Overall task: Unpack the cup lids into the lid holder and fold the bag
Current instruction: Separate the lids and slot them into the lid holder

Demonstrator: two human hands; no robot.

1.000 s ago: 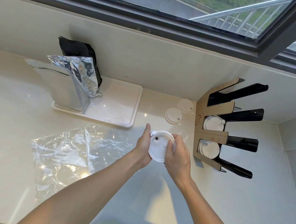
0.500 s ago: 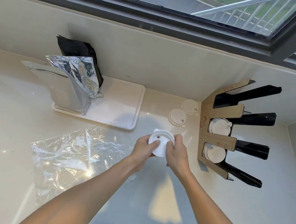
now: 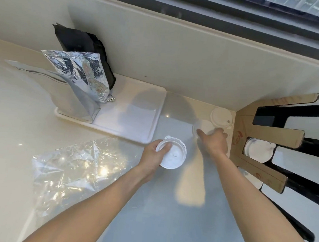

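Pale counter (image 3: 166, 225) under window. Left hand (image 3: 152, 154) pinched white lid stack (image 3: 173, 155) at its rim, centre; right hand (image 3: 213, 141) curled over loose lid (image 3: 203, 127) beside lid holder (image 3: 263, 132). Lids judged light, thin, slippery; take by rims.

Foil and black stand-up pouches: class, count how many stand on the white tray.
3. The grey pouch stands at the tray's front left, the crinkled silver pouch behind it, and the black pouch rearmost by the wall. More could hide behind these.
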